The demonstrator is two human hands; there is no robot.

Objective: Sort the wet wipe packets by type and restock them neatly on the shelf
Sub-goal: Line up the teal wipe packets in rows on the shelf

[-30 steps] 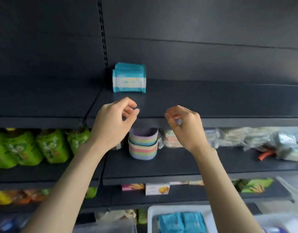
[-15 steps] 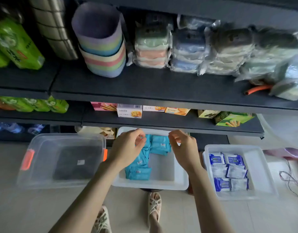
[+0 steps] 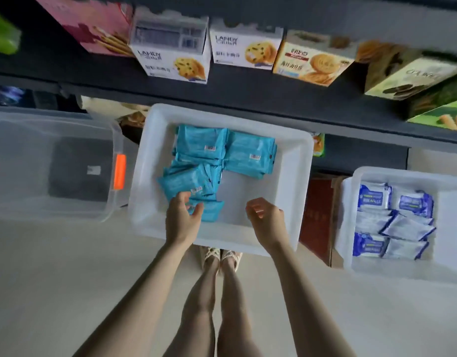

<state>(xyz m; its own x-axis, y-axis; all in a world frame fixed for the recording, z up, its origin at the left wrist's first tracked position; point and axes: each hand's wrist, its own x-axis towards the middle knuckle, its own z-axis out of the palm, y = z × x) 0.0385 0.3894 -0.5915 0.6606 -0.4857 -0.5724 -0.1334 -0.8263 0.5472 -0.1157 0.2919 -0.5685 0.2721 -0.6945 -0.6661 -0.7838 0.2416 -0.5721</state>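
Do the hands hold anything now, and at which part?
The right hand holds nothing. The left hand is at the near corner of a teal packet in the white bin; whether it grips it cannot be told.

Along the top of the frame stand a pink box [image 3: 93, 24], two white cookie boxes [image 3: 170, 52] [image 3: 244, 47], an orange biscuit box [image 3: 312, 61] and a cream-and-green box [image 3: 407, 76]. A green packet [image 3: 2, 34] shows at upper left. At the left a clear storage box [image 3: 21, 202] with an orange latch [image 3: 119, 171] holds something dark. A dark red box [image 3: 317, 217] stands right of centre.
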